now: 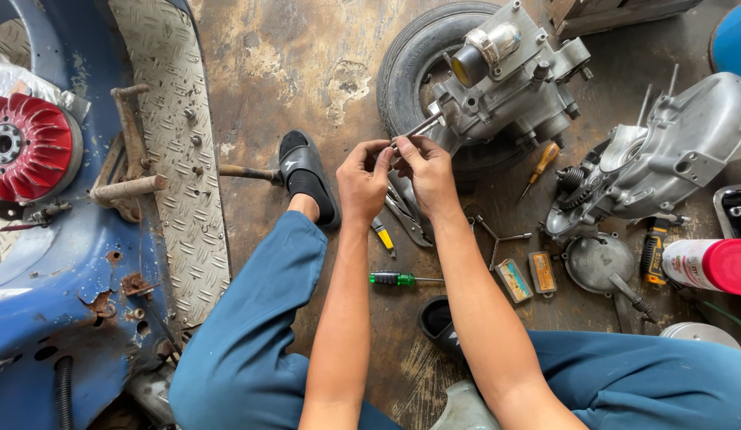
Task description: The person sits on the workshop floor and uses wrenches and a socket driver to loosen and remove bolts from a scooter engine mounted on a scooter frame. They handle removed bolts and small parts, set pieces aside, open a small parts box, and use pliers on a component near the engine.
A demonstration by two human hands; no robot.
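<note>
My left hand and my right hand meet at the fingertips in the middle of the view. Both pinch a small metal part at the end of a steel shaft. That shaft sticks out of a grey engine casing, which lies on a black tyre. What the fingers hold is too small to make out. Under my hands on the floor lie pliers and a yellow-handled tool.
A green-handled screwdriver lies between my legs. A second engine casing, an orange-handled screwdriver, small boxes and a red-capped spray can lie right. A blue scooter body with a red fan fills the left.
</note>
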